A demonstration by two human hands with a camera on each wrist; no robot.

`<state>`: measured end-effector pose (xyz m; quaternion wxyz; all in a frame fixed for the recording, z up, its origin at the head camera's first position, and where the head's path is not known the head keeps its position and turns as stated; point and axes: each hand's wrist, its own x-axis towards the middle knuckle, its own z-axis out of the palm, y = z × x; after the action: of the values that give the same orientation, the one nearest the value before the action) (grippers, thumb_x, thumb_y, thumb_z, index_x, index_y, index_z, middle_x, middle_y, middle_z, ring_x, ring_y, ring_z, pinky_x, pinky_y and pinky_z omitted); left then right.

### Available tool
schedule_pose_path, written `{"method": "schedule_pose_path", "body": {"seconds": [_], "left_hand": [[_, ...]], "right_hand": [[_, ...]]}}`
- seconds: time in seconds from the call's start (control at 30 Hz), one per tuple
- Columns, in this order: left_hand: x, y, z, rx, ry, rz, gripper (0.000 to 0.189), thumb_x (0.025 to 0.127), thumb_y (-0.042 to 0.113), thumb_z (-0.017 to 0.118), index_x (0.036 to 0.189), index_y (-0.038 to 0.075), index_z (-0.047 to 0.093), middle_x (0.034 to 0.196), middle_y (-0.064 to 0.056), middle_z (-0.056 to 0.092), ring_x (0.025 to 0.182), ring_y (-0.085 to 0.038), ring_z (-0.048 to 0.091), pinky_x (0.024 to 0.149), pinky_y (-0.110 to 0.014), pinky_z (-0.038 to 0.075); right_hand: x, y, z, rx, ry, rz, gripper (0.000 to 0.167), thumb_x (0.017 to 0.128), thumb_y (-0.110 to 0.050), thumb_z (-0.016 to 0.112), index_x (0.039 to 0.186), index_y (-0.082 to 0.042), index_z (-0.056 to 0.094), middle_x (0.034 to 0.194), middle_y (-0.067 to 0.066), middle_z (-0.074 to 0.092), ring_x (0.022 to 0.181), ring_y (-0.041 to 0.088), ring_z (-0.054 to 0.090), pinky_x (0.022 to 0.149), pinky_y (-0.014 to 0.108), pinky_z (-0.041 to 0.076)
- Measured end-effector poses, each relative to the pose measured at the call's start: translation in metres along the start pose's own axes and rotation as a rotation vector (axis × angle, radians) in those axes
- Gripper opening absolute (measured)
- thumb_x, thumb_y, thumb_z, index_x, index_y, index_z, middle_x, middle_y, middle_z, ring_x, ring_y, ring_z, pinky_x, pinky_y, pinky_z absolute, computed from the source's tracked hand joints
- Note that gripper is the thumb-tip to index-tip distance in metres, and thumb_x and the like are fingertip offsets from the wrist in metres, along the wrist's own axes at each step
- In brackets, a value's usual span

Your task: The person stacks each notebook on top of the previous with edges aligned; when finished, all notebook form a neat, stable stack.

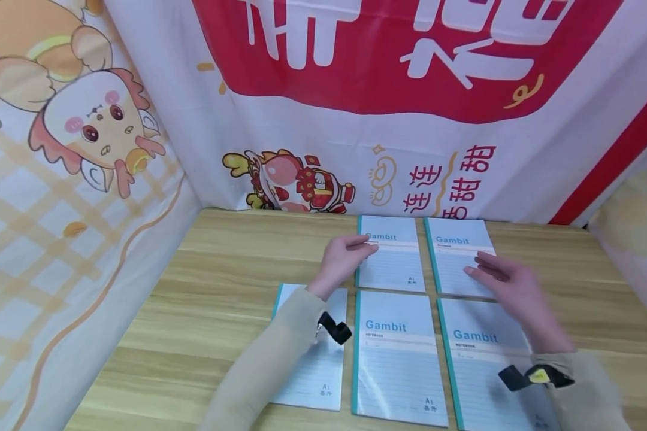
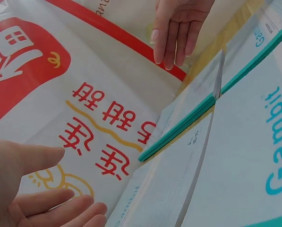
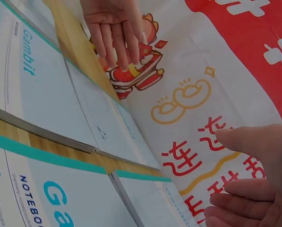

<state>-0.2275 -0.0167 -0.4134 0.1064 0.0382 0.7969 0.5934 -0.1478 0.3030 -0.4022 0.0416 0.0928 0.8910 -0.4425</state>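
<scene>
Several light-blue Gambit notebooks with teal spines lie flat on the table in two rows. My left hand point(image 1: 344, 258) hovers at the left edge of the back-row middle notebook point(image 1: 390, 260), thumb and fingers apart with nothing between them. Over the back-right notebook point(image 1: 450, 263) is my right hand point(image 1: 509, 284), its fingers extended and holding nothing. In the front row are a middle notebook point(image 1: 396, 371), a right one point(image 1: 480, 365) partly hidden by my right arm, and a left one point(image 1: 323, 371) partly hidden by my left sleeve. In the left wrist view, the left palm point(image 2: 41, 189) faces the notebooks.
A wood-grain table point(image 1: 194, 311) bears the notebooks. Behind it hangs a white cloth point(image 1: 302, 131) with red print and cartoon figures, close to the back notebooks. Another printed cloth point(image 1: 86, 251) borders the table on the left.
</scene>
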Motion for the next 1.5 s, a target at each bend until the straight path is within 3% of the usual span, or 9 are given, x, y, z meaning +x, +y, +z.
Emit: {"method": "schedule_pose_path", "body": {"seconds": [0.13,0.3,0.67,0.97,1.2,1.5], "left_hand": [[-0.005,-0.009,-0.009,0.002,0.03,0.009,0.049,0.095,0.039,0.074,0.137,0.015,0.064,0.124,0.0,0.069,0.111,-0.014,0.065,0.093,-0.032,0.056],[-0.01,-0.022,-0.016,0.014,0.013,0.022,0.053,0.095,0.037,0.075,0.139,0.012,0.062,0.129,-0.006,0.067,0.115,-0.017,0.064,0.094,-0.035,0.056],[-0.02,-0.042,-0.022,0.014,-0.037,-0.067,0.057,0.096,0.034,0.074,0.145,0.01,0.056,0.135,-0.006,0.064,0.124,-0.021,0.061,0.097,-0.038,0.054],[-0.024,-0.047,-0.025,0.002,-0.113,-0.117,0.061,0.095,0.037,0.074,0.146,0.011,0.055,0.137,-0.004,0.063,0.127,-0.021,0.058,0.105,-0.044,0.048],[-0.022,-0.05,-0.024,-0.041,-0.129,-0.148,0.063,0.095,0.039,0.073,0.148,0.011,0.052,0.138,-0.003,0.062,0.127,-0.02,0.058,0.108,-0.044,0.046],[-0.02,-0.048,-0.021,-0.073,-0.118,-0.177,0.063,0.095,0.038,0.074,0.148,0.012,0.053,0.138,-0.003,0.062,0.126,-0.02,0.059,0.109,-0.045,0.045]], "right_hand": [[0.0,-0.005,0.01,-0.004,-0.033,-0.03,0.092,0.09,-0.07,0.06,0.158,-0.011,0.038,0.153,0.019,0.046,0.137,0.04,0.046,0.104,0.061,0.043],[0.001,-0.009,0.027,0.024,-0.088,-0.018,0.097,0.087,-0.072,0.062,0.159,-0.012,0.035,0.153,0.019,0.045,0.14,0.039,0.043,0.108,0.063,0.038],[0.001,-0.015,0.055,0.067,-0.163,-0.007,0.099,0.086,-0.072,0.065,0.158,-0.011,0.037,0.153,0.017,0.046,0.14,0.036,0.044,0.112,0.056,0.038],[0.003,-0.021,0.069,0.138,-0.231,0.045,0.105,0.084,-0.071,0.068,0.16,-0.009,0.031,0.157,0.016,0.042,0.142,0.034,0.041,0.115,0.054,0.033],[0.006,-0.022,0.078,0.14,-0.241,0.093,0.107,0.085,-0.068,0.07,0.16,-0.006,0.027,0.159,0.017,0.038,0.144,0.034,0.037,0.115,0.052,0.034],[0.007,-0.024,0.08,0.14,-0.232,0.11,0.097,0.091,-0.058,0.071,0.159,-0.004,0.028,0.157,0.018,0.039,0.144,0.035,0.037,0.115,0.053,0.034]]}}
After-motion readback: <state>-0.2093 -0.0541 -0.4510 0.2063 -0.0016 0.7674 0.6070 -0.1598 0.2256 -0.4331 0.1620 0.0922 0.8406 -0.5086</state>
